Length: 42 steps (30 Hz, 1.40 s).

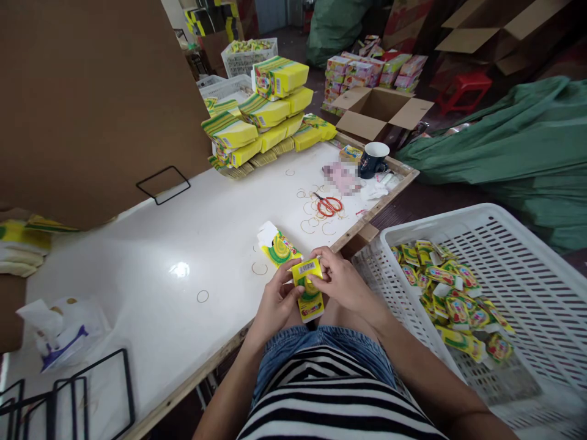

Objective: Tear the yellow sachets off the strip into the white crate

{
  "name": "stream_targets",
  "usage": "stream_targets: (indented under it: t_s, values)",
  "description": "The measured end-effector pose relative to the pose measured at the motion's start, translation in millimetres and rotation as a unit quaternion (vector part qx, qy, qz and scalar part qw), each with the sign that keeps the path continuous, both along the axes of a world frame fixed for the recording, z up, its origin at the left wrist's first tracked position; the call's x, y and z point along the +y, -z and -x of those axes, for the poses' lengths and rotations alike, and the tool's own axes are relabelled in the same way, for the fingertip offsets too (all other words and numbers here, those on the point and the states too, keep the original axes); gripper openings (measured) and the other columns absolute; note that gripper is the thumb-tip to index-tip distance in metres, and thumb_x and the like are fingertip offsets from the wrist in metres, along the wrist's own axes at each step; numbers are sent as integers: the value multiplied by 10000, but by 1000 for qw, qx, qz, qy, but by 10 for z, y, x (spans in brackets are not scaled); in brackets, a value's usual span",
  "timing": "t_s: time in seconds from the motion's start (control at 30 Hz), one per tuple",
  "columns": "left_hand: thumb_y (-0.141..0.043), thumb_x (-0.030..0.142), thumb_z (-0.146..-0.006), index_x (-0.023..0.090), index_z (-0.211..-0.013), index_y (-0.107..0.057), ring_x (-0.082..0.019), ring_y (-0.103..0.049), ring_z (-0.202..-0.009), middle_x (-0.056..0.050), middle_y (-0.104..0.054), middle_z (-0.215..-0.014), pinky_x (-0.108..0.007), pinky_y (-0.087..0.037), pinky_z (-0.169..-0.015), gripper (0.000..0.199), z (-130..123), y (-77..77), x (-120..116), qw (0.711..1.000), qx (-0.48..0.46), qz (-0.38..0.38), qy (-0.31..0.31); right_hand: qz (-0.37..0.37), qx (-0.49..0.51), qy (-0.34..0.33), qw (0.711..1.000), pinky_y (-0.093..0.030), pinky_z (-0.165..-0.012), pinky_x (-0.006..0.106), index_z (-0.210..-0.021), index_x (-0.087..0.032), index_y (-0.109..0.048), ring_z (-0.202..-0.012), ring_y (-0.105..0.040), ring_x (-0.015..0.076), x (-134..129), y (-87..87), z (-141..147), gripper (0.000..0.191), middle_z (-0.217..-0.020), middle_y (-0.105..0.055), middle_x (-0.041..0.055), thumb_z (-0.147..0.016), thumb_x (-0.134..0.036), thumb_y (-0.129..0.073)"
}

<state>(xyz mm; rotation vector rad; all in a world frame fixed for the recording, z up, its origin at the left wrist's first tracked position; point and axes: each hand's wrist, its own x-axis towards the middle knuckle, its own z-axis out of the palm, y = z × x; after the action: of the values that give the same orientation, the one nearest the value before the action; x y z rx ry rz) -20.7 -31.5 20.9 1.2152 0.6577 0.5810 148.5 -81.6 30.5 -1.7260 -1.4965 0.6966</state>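
Over my lap, at the table's front edge, I hold a small yellow and green carton [309, 293] with a barcode panel at its top. My left hand [280, 296] grips its left side, thumb on the front. My right hand [337, 278] closes on the upper right, with fingers at the barcode end. Just beyond my left hand, another yellow carton [279, 244] lies on the white tabletop, its white end flap open. What is inside the cartons is hidden.
Right of me stands a white basket [495, 214] with many small cartons. On the table [151, 269] lie red scissors [329, 205], rubber bands, a dark mug [373, 160] and stacked yellow cartons [275, 116]. Black wire frames [128, 385] and a tissue pack [68, 333] sit at left.
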Motion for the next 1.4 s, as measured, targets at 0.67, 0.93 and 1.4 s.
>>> stream_targets:
  t_s: [0.67, 0.93, 1.4]
  values:
    - [-703, 291, -809, 205, -1213, -543, -231, -681, -981, -102, -694, -1129, -335, -544, -836, 443, -312, -81, -114, 997, -77, 6, -11, -146, 217, 52, 964, -517, -814, 334, -871, -221, -658, -921, -627, 203, -240, -42, -189, 110, -902, -667, 54, -890, -320, -613]
    - [-725, 297, -788, 210, -1219, -561, -234, -688, -951, -100, -697, -1126, -348, -545, -830, 469, -307, -63, -89, 998, -54, 28, -26, -70, 183, 61, 979, -533, -721, 316, -1059, -229, -583, -829, -647, 194, -233, 65, -262, 232, -955, -674, 53, -866, -350, -630]
    - [-747, 270, -755, 207, -1159, -580, -189, -688, -822, -74, -699, -1023, -296, -548, -733, 442, -328, 77, -119, 999, -17, -13, -45, -53, 260, 39, 963, -539, -655, 307, -949, -212, -629, -767, -665, 192, -197, 168, -160, 259, -912, -694, 49, -803, -419, -683]
